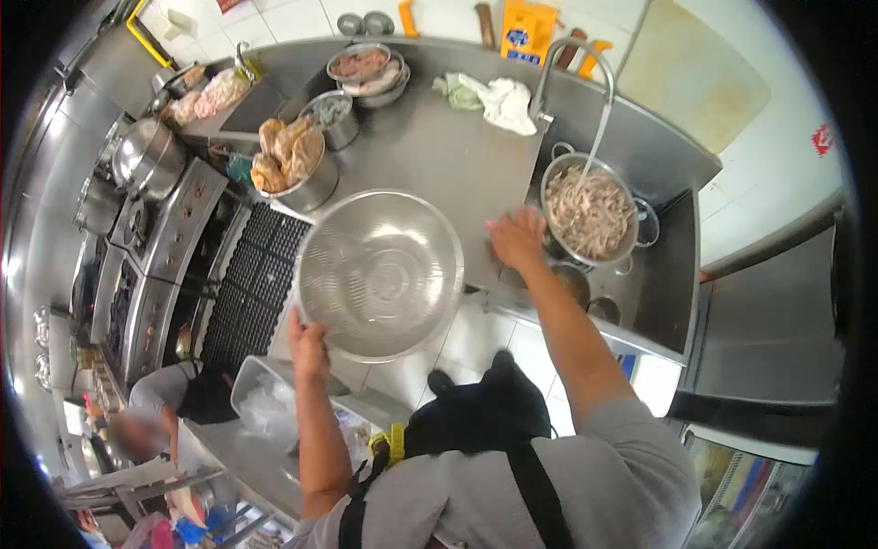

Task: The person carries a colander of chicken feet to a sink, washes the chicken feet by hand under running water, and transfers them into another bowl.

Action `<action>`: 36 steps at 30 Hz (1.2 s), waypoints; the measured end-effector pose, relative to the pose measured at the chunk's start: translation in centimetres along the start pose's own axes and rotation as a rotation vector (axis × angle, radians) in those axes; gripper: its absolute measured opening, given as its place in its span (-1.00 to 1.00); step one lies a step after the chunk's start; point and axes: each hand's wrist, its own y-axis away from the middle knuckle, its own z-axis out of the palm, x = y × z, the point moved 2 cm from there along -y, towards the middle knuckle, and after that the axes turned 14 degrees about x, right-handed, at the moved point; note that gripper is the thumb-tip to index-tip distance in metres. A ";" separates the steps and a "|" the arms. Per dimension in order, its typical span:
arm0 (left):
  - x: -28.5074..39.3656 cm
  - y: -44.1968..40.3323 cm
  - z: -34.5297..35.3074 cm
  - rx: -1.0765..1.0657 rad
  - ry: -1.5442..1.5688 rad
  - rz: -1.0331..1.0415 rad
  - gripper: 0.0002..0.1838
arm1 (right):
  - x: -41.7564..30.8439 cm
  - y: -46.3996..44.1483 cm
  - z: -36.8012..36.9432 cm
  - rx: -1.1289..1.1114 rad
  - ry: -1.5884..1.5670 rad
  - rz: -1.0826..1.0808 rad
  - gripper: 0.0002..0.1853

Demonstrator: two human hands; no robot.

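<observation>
My left hand point(309, 346) grips the near-left rim of a large metal colander point(389, 331), its fingers closed on the edge. The colander looks bare inside and is tilted toward me at the counter's front edge. Over the sink's left edge is my right hand point(519, 238), open with its fingers apart; I cannot tell whether it touches the metal. Just right of it, a two-handled pot point(590, 206) full of pale, greyish strips of food stands in the sink point(654, 302). A thin stream from the faucet point(607, 87) runs down into the pot.
Behind the colander stand a pot with filled plastic bags point(291, 154), a smaller pot point(335, 119) and bowls of meat point(361, 64). Cloths point(503, 102) lie on the steel counter point(457, 156). Stoves point(169, 247) line the left; a person point(165, 393) bends low there.
</observation>
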 end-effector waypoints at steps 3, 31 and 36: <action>-2.0 0.8 8.2 -0.127 -0.009 -0.115 -0.20 | 6.9 3.2 -2.4 -0.063 -0.944 0.337 -0.27; -12.3 -33.2 59.3 -0.571 -1.435 1.189 -0.21 | 32.8 13.5 -9.1 0.959 -1.424 1.421 -0.62; -15.6 -21.3 62.7 -0.823 -1.277 1.346 -0.23 | 30.1 11.6 -8.2 1.059 -1.540 1.434 -0.61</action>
